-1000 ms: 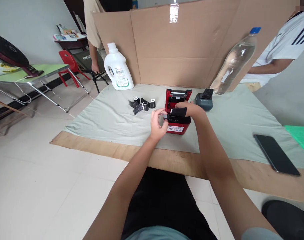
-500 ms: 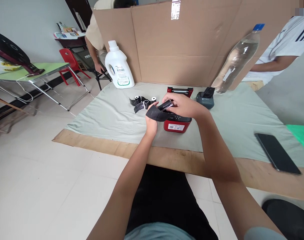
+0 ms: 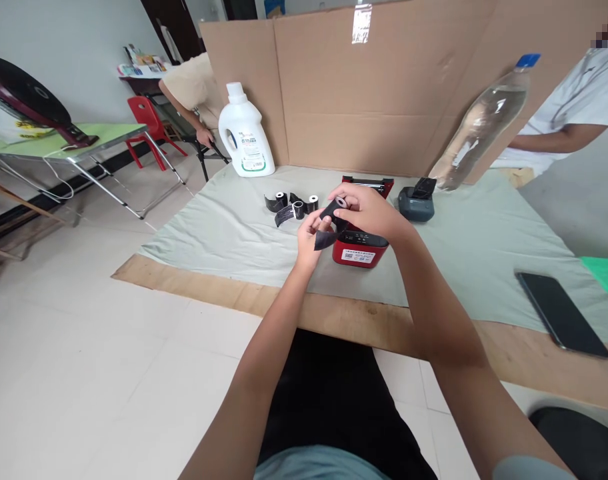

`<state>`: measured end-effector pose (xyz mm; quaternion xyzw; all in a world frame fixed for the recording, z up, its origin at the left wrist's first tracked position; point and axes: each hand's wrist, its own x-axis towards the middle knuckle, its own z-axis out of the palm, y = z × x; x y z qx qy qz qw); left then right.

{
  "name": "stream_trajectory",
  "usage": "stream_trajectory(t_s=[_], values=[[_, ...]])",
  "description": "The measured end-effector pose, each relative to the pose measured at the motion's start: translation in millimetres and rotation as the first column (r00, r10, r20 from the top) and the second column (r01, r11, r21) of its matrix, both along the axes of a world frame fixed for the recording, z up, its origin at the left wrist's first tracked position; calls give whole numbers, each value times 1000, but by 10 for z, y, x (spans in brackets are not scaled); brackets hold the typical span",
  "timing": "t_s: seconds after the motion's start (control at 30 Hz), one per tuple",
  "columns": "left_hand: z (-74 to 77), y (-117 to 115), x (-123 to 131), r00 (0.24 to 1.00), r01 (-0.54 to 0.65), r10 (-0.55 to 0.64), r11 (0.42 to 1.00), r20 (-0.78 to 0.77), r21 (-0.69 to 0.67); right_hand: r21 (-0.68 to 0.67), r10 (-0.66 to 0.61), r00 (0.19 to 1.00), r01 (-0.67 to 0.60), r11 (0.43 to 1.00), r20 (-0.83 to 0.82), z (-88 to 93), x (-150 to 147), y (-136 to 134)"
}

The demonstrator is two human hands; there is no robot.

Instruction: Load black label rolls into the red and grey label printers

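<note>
Both hands hold a roll of black paper (image 3: 333, 209) above the table, tilted, with a pale core showing at its upper end. My left hand (image 3: 308, 237) grips the roll from the left, and its loose black end hangs below the fingers. My right hand (image 3: 371, 212) has its fingers on the upper right end. Beneath and behind the right hand stands a red and black printer-like device (image 3: 360, 257) with its lid raised; the hand hides its middle. Several small black rolls (image 3: 298, 211) lie left of my hands, their ends partly unwound.
A small dark grey device (image 3: 417, 205) with a black strip sits to the right. A white detergent bottle (image 3: 249, 143) and a tilted water bottle (image 3: 484, 127) stand before the cardboard screen (image 3: 354, 80). A phone (image 3: 561, 313) lies at the right. Two other people are behind the screen.
The roll has turned more upright, and its loose end now shows less, hanging lower. My left fingers have moved up around the roll. The view has shifted slightly.
</note>
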<state>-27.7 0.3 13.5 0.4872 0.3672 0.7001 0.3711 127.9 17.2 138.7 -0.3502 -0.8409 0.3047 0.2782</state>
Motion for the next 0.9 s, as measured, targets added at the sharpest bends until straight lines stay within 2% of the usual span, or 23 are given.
stream_trajectory(t_s=[0.17,0.37,0.53,0.6,0.73,0.9], values=[[-6,2,-9,990,-137,138,989,-14,47,-3,-57,995,57,998,81,23,-2,-1],[-43,-9,-4,975,-171,177,984,-138,49,-2,-50,987,51,999,151,96,13,-47],[-28,-52,-35,891,-298,340,938,-302,177,72,-72,978,58,996,197,91,-19,-99],[-7,-73,-44,865,-287,351,932,-359,220,93,-42,973,21,995,228,80,-27,-103],[3,-103,-37,857,-266,332,940,-394,215,109,44,960,-77,991,278,56,-25,-102],[-24,-111,-22,838,-328,391,919,-381,221,155,-55,958,11,988,280,1,-85,-109]])
